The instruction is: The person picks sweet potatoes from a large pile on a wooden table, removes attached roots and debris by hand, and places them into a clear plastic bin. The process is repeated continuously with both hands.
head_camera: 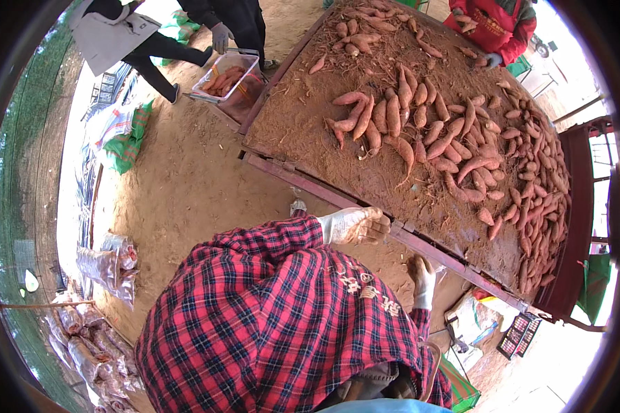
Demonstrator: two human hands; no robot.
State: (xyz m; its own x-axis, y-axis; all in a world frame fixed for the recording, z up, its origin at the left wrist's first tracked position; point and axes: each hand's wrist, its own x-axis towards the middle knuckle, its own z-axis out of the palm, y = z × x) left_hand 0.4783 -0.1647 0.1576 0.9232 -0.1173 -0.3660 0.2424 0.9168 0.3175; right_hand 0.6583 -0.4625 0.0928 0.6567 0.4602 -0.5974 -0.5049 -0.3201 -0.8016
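My left hand [356, 226], in a soiled white work glove, is held over the near edge of a soil-covered table [299, 124], fingers together, with nothing seen in it. Lower and to the right, my right hand [422, 276] is raised beside the same edge in a like glove; its palm side is partly hidden and no held thing shows. Beyond both hands, loose sweet potatoes [392, 116] lie among thin roots and soil. A denser heap of sweet potatoes [537, 206] covers the table's right side.
A co-worker in red [488, 31] handles sweet potatoes at the far edge. Two more people stand top left by a clear plastic crate [248, 62] of sweet potatoes. Filled bags [103, 266] lie on the ground at left; a black crate [518, 335] stands lower right. A metal rail [310, 184] borders the table.
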